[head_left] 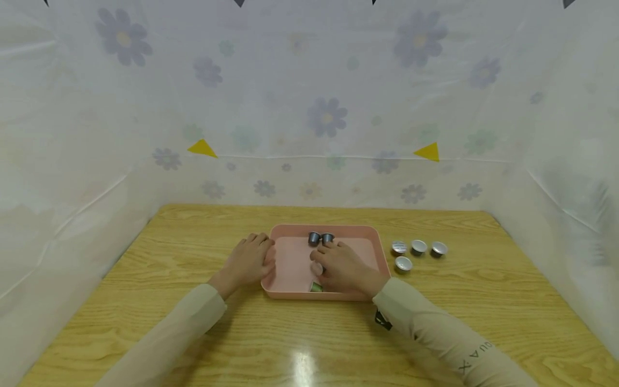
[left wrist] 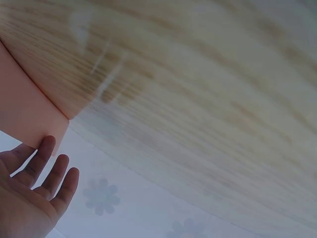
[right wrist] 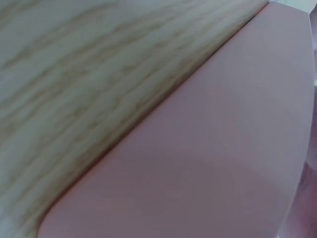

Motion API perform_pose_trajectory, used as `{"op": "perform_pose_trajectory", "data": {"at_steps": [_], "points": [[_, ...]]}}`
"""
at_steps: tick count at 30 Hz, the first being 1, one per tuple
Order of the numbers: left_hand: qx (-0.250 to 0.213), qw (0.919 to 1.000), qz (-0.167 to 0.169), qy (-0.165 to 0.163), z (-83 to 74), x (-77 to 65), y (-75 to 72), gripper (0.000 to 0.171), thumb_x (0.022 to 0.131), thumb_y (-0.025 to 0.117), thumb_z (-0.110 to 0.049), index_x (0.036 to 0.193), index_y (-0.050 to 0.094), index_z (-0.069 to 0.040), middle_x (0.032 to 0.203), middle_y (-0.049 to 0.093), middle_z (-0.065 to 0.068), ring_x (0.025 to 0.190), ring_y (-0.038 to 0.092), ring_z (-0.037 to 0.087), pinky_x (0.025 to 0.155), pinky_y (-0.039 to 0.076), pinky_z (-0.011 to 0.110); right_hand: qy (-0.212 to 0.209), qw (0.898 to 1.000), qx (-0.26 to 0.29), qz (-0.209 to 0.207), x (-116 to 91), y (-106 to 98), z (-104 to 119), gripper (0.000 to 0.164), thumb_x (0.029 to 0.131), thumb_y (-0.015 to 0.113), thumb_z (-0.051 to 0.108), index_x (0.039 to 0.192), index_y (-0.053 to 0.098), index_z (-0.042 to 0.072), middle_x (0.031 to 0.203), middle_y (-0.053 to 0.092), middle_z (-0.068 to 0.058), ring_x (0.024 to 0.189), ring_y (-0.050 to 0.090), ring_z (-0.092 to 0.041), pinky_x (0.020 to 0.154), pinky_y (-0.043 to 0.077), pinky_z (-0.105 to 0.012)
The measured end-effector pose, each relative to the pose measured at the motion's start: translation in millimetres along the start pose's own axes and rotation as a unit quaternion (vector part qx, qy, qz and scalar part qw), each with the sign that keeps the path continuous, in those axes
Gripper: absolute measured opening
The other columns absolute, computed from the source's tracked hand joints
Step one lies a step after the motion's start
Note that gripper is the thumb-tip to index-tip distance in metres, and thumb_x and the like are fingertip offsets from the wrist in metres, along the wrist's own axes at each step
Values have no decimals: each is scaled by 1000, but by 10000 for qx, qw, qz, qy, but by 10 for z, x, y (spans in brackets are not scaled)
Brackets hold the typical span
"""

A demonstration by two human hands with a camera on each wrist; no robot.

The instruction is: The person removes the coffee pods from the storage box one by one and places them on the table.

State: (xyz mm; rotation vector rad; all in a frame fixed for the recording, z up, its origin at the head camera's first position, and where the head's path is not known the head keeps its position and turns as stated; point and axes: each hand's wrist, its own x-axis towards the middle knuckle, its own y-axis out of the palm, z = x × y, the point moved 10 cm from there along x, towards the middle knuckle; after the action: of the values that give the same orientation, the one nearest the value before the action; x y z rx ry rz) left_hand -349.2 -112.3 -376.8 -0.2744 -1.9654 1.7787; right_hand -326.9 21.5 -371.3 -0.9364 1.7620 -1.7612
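Observation:
Inside the pink tray [head_left: 290, 263], my right hand [head_left: 340, 266] holds a coffee capsule [head_left: 317, 268] with a pale lid between thumb and fingers. Two dark capsules, a left one [head_left: 314, 238] and a right one [head_left: 327, 238], lie just beyond its fingertips. Nearer the front wall a green capsule [head_left: 316, 287] lies on its side. At the tray's left edge, my left hand [head_left: 249, 260] rests on the rim; its fingers [left wrist: 47, 144] are fairly straight, one touching the wall near a corner. The right wrist view shows mostly the tray's outer wall [right wrist: 208, 129], hiding most of that hand.
Right of the tray, several capsules stand lid up on the wooden table [head_left: 193, 333], among them a dark one [head_left: 438, 249] and a front one [head_left: 403, 264]. A small black object [head_left: 383, 321] shows beneath the right sleeve. Flower-patterned sheeting [head_left: 329, 115] surrounds the table's back and sides.

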Motion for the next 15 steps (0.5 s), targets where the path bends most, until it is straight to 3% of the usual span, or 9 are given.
{"op": "perform_pose_trajectory", "data": {"at_steps": [15], "points": [[-76, 10000, -16, 4, -3, -4, -1, 42, 85, 56, -32, 118, 56, -6, 115, 55, 8, 110, 50, 30, 90, 44, 47, 115, 9997, -188, 83, -83, -45, -112, 38, 80, 65, 30, 114, 58, 17, 104, 62, 2, 97, 56, -17, 76, 48, -36]]}}
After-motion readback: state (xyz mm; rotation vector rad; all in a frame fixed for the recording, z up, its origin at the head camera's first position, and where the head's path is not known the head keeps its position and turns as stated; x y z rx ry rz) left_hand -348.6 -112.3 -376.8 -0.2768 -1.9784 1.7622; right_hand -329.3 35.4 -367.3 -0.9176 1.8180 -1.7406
